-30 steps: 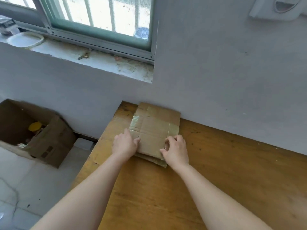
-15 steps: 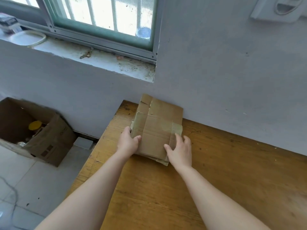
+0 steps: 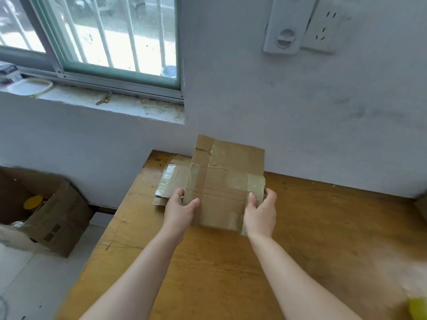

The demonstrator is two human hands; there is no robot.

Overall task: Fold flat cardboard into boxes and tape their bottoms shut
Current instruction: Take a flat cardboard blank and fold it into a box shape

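The fingers of the left hand are pinching the left edge of a flat cardboard sheet, with the thumb lying on top. The right hand is gripping the opposite edge the same way, its thumb resting beside a strip of glossy tape. Both hands are holding the sheet tilted above the far left part of the bench, and its upper edge is showing against the wall; whether it is touching the wall cannot be told. Creases and old tape are crossing its face. Just left of it and partly under it, a stack of cardboard is lying flat on the bench near the corner.

The bench is showing a worn, yellow-brown wooden top with scuffs and dark marks, and it is standing against the pale grey wall. A blurred yellow object is sitting at the bench's near right edge. On the wall, a white socket is hanging beside a grey plate. To the left, a barred window is letting in daylight over a dusty sill, where a key and a white lid are lying. On the tiled floor, an open carton is standing with something yellow inside
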